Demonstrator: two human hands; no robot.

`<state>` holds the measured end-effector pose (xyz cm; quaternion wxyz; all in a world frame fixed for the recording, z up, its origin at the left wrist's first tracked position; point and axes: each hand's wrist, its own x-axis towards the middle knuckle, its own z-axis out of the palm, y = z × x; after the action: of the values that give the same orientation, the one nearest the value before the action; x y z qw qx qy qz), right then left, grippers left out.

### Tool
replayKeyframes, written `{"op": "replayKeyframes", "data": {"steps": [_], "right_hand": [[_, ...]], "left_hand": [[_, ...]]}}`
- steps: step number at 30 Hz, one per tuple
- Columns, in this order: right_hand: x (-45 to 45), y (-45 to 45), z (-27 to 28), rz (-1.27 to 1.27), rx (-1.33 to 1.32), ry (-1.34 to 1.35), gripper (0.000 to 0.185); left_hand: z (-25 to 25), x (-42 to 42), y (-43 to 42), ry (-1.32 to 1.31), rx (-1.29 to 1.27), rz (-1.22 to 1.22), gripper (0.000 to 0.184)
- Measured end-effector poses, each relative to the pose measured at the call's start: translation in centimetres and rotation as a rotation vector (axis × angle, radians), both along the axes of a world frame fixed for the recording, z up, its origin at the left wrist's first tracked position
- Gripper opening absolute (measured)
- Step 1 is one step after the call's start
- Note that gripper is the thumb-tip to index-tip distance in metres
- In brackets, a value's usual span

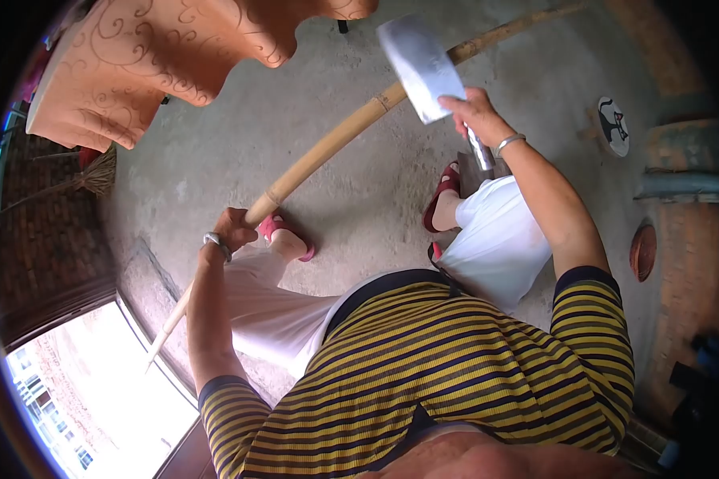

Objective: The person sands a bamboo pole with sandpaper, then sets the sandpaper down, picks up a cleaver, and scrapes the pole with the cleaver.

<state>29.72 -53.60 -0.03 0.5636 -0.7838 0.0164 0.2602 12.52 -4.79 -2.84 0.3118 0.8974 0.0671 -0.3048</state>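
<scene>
A long bamboo pole (327,160) runs slantwise across the view, from the lower left up to the top right. My left hand (236,229) is wrapped round it near my left knee. In my right hand (477,116) is a cleaver (420,68) with a broad metal blade and a metal handle. The blade lies across the pole in the view, hiding a stretch of it; whether they touch I cannot tell. A pointed lower end of the pole shows beyond my left forearm.
An orange cloth (168,56) with a wavy edge hangs at the upper left. A straw broom (97,174) leans by the brick wall (48,239). At the right are a round plaque with a cat figure (613,126) and a small brown basket (642,252). Bright doorway at lower left.
</scene>
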Motion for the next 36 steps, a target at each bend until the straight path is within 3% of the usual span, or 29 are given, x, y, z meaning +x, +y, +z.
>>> {"op": "replayKeyframes", "data": {"steps": [1,3,5,7,9,12,15,17,23,36], "right_hand": [[-0.5,0.3,0.8,0.019,-0.041,0.005,0.033],[-2.0,1.2,0.9,0.290,-0.074,0.024,0.033],[-1.4,1.3,0.0,0.247,-0.137,-0.021,0.034],[-0.7,0.5,0.5,0.080,0.070,0.050,0.034],[0.4,0.8,0.2,-0.257,0.103,0.116,0.029],[3.5,-1.1,-4.7,-0.371,0.355,0.323,0.025],[5.3,-1.2,-6.1,-0.369,0.365,0.389,0.023],[6.5,-2.7,-7.1,-0.198,0.384,0.443,0.024],[7.2,-0.9,-6.2,-0.145,0.466,0.354,0.023],[7.5,2.9,-5.8,-0.298,0.339,0.295,0.027]], "left_hand": [[0.4,0.2,-0.3,0.002,-0.003,0.004,0.028],[0.4,0.0,-0.7,-0.020,-0.012,-0.004,0.027],[-0.1,-0.1,-0.4,-0.098,-0.020,-0.016,0.025],[-1.5,-0.2,0.4,-0.156,0.094,-0.053,0.028],[-1.2,0.2,-0.4,-0.118,0.299,-0.111,0.028],[-1.1,0.8,-1.7,-0.077,0.475,-0.210,0.018],[-1.3,0.8,-1.9,-0.116,0.415,-0.189,0.024],[-0.3,0.4,-2.1,-0.063,0.429,-0.203,0.023],[0.0,-0.4,-1.9,-0.084,0.389,-0.193,0.025],[-0.3,-1.0,-1.7,-0.181,0.343,-0.169,0.028]]}}
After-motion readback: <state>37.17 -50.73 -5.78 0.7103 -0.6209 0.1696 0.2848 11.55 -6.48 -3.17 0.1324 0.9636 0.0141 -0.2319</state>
